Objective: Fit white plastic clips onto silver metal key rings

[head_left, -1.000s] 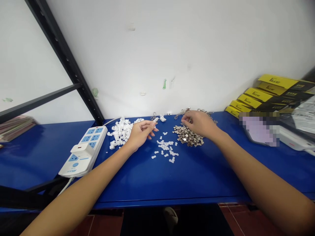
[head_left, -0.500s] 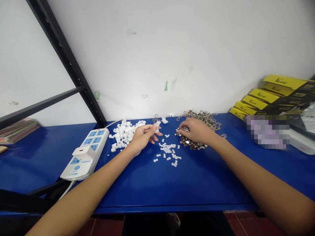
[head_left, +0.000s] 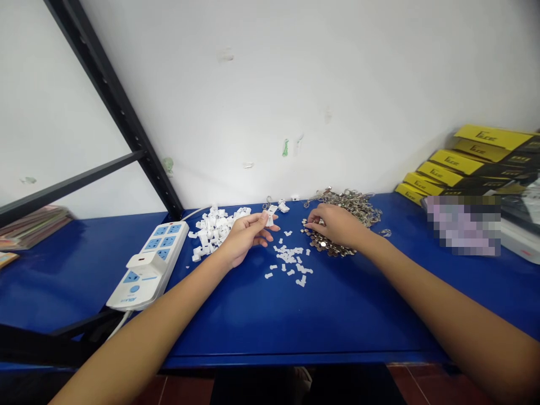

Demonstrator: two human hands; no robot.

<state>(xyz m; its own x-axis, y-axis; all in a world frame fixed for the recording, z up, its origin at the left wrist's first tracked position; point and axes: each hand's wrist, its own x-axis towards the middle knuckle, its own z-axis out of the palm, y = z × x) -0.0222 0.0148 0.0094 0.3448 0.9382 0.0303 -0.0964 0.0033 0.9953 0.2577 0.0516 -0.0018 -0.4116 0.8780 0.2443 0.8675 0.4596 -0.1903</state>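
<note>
Between the thumb and fingers of my left hand [head_left: 248, 236] is a small white plastic piece [head_left: 271, 216], raised above the table. Behind that hand lies a heap of similar white plastic pieces [head_left: 213, 228]. My right hand [head_left: 333, 225] reaches down at the left edge of a pile of small round silvery metal discs [head_left: 331, 248]. Its thumb and index finger come together there; whether a disc is between them I cannot make out. Small white paper-like cutouts [head_left: 289, 256] lie scattered between the hands.
Metal clasps and rings [head_left: 358, 205] are heaped behind my right hand. A white power strip [head_left: 154, 264] with a plugged-in adapter lies at the left by a black shelf post [head_left: 126, 112]. Yellow-and-black boxes [head_left: 451, 169] are stacked at the right. The blue tabletop [head_left: 295, 332] meets a white wall.
The view has shifted slightly. My left hand still holds the white piece, now turned a little more face-on to me. My right hand stays at the disc pile with its fingertips pinched.
</note>
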